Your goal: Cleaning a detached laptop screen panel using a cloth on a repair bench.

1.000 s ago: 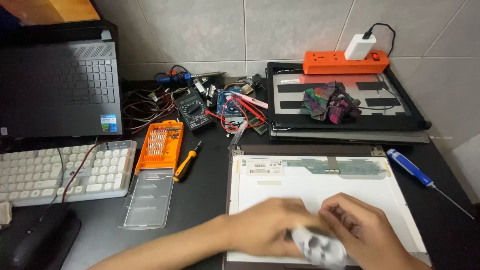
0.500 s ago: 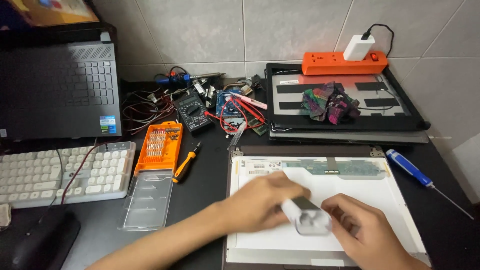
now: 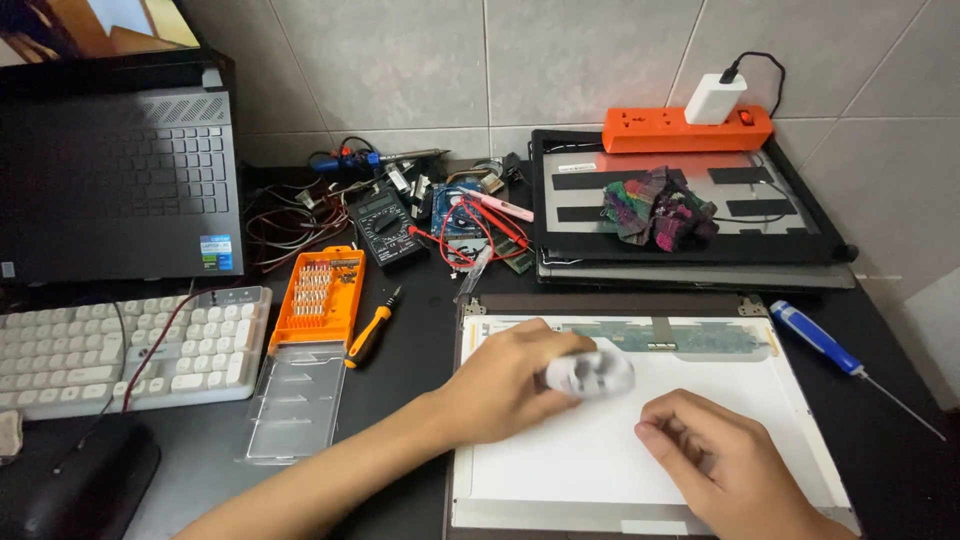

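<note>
A white laptop screen panel lies face down on the dark table in front of me. My left hand rests on its upper left part and grips a small white object, blurred, against the panel. My right hand presses flat on the panel's lower right, fingers curled, holding nothing that I can see.
An orange bit set with its clear lid, an orange-handled screwdriver and a white keyboard lie left. A blue screwdriver lies right. Behind are a multimeter, tangled wires, a screen bezel with a cloth, an orange power strip and a laptop.
My left hand has carried the white object up and leftward across the panel, from its lower middle to its upper left. My right hand stayed on the lower right.
</note>
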